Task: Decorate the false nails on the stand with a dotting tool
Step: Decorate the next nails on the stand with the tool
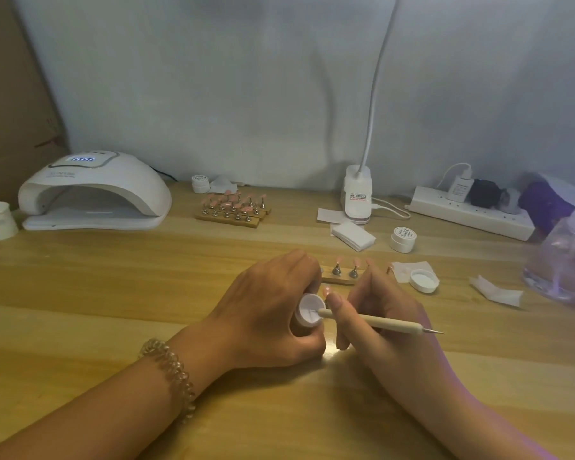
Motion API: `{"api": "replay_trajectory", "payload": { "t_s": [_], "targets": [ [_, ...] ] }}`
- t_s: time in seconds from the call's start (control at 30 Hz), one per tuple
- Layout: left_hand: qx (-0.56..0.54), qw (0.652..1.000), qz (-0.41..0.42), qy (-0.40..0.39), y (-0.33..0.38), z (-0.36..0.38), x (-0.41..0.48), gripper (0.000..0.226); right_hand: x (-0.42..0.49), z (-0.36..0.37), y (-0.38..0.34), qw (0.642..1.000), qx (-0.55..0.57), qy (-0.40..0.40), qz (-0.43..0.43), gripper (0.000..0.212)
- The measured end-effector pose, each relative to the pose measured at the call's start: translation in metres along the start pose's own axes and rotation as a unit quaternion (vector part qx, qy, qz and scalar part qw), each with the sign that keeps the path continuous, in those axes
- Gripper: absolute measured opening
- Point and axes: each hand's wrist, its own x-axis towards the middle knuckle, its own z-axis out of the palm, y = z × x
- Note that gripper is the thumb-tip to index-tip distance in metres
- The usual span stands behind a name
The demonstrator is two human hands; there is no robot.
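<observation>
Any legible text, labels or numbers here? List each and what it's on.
Nothing reads cleanly.
Display on nail lamp: lit digits, blurred.
Nail lamp front: brand line, too faint.
Far jar lid: script, too small.
Near jar lid: script, too small.
Desk lamp base sticker: red print, too small.
Charger: grey print, too small.

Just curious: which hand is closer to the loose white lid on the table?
Right. The right hand lies left of the lid; the left hand is farther left, gripping a jar.

Lid point(424, 280), tissue point(399, 271) just right of stand point(337, 279)
</observation>
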Motion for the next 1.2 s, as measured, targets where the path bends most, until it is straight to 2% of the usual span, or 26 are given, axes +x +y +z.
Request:
{"api": "replay_trajectory", "payload": {
  "t_s": [0.17,0.27,0.4,0.5,0.6,0.7,0.77,0.8,0.9,1.0,1.2],
  "targets": [
    [0.008,1.000,-0.016,0.017,-0.004,0.001,-0.001,0.034,-0.003,0.000,-0.002,0.999,0.012,0.046,-0.027,0.032],
    [0.034,0.996,-0.083,0.023,-0.014,0.001,0.000,0.033,-0.003,-0.001,-0.003,0.994,0.067,0.086,-0.030,0.021],
    [0.038,0.976,-0.211,0.028,-0.030,0.002,0.001,0.034,0.001,-0.005,-0.003,0.988,0.114,0.099,0.023,0.020],
    [0.031,0.968,-0.248,0.010,-0.034,0.005,0.000,0.033,0.005,-0.008,-0.003,0.981,0.149,0.088,0.091,0.027],
    [0.059,0.970,-0.233,0.023,-0.031,0.006,-0.001,0.035,0.008,-0.010,0.001,0.973,0.165,0.085,0.140,0.031],
    [0.125,0.980,-0.143,0.064,-0.024,0.001,0.001,0.041,0.009,-0.011,0.002,0.968,0.173,0.089,0.159,0.026],
    [0.111,0.987,-0.082,0.088,-0.011,-0.002,0.002,0.033,0.009,-0.011,0.003,0.965,0.181,0.090,0.164,0.024],
    [0.084,0.991,-0.073,0.075,-0.004,-0.001,0.002,0.028,0.009,-0.011,0.003,0.965,0.182,0.091,0.167,0.025],
    [-0.014,0.991,-0.133,0.004,0.010,0.008,-0.002,0.021,0.009,-0.013,0.005,0.963,0.178,0.092,0.182,0.026],
    [-0.071,0.982,-0.174,-0.004,0.010,0.016,-0.004,0.017,0.009,-0.012,0.005,0.966,0.160,0.077,0.187,0.025],
    [-0.149,0.975,-0.161,-0.018,0.005,0.015,0.000,0.005,0.011,-0.010,0.005,0.970,0.141,0.071,0.183,0.023]
  ]
}}
